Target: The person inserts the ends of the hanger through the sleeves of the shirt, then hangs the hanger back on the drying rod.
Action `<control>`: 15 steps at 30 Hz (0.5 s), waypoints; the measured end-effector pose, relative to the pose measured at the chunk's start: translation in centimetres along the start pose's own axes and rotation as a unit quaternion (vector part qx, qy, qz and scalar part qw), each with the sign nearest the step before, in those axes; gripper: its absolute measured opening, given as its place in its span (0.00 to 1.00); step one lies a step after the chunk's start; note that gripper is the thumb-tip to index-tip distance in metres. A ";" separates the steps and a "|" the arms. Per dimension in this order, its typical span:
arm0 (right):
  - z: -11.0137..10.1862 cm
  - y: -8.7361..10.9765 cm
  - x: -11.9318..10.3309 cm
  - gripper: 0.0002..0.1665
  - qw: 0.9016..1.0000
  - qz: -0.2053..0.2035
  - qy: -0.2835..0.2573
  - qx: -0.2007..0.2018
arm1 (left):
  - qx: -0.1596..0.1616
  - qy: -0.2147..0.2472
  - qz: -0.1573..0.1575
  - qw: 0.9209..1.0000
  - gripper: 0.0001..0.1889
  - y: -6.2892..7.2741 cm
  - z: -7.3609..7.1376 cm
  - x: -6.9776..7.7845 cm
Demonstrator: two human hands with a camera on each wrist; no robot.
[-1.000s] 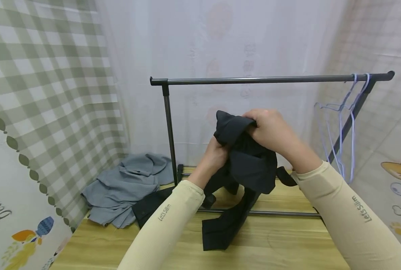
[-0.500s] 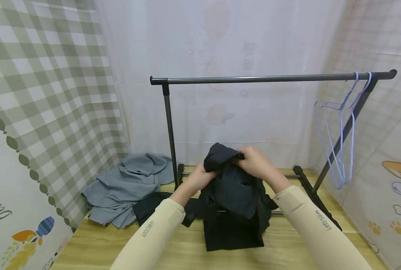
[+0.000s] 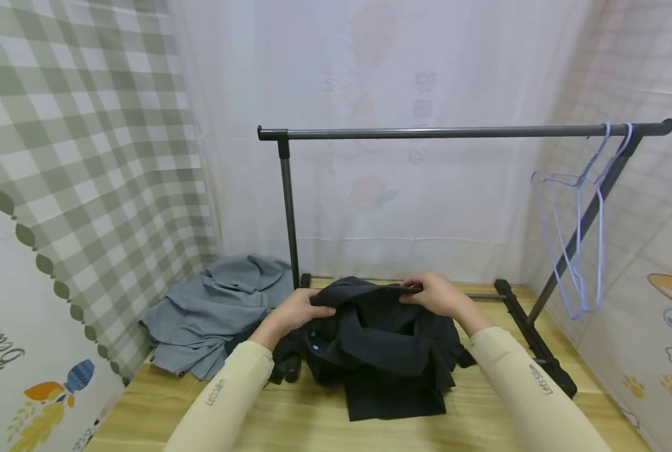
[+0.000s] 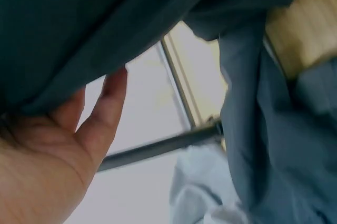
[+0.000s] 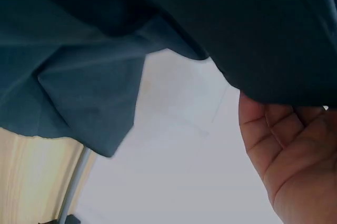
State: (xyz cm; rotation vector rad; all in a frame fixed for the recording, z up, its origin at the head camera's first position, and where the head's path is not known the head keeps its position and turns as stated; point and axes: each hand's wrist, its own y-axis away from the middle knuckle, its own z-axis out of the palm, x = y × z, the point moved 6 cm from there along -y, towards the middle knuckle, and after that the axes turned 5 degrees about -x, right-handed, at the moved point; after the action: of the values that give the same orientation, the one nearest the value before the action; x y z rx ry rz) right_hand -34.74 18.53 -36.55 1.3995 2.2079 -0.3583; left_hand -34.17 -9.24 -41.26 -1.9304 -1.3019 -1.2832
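Compared with the earlier frame, the black garment (image 3: 381, 345) is held lower and spread wider, its lower folds laid on the tabletop (image 3: 296, 424). At the far left a crumpled grey garment (image 3: 214, 311) is seen; next, the black garment's upper edge is pinched between thumb and fingers of the left hand (image 3: 296, 309), then likewise by the right hand (image 3: 434, 294), while two lilac hangers (image 3: 599, 220) are hung at the right end of the rack (image 3: 426, 133).
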 end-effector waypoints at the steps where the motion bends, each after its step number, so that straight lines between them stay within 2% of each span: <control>1: -0.3 0.2 0.1 0.21 1.000 0.002 -0.007 0.000 | -0.007 0.001 -0.010 1.000 0.24 0.2 -0.2 -0.1; 3: -1.0 0.6 0.3 0.21 1.000 0.002 -0.013 0.000 | -0.022 -0.002 -0.023 0.999 0.24 0.3 -0.6 -0.3; 7: -2.2 1.4 0.4 0.20 1.000 -0.001 -0.028 0.011 | -0.033 0.014 -0.021 0.999 0.22 0.5 -1.0 -0.3; 11: -2.2 1.6 0.4 0.21 0.999 0.005 -0.027 0.040 | 0.000 0.037 -0.013 0.999 0.27 0.4 -0.7 -0.5; 13: -1.5 1.5 0.6 0.21 0.998 0.018 -0.015 0.056 | 0.028 0.022 -0.006 0.999 0.27 0.3 -0.3 -0.6; 15: -0.5 1.4 0.9 0.21 0.997 0.032 0.005 0.072 | 0.052 -0.013 0.000 0.999 0.28 0.3 0.6 -0.6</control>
State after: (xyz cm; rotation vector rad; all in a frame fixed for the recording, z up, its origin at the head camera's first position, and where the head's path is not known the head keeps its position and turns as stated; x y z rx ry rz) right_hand -33.91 20.04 -36.60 1.5473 2.1751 -0.4983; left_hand -33.69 -9.21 -41.97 -1.8800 -1.3556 -1.1698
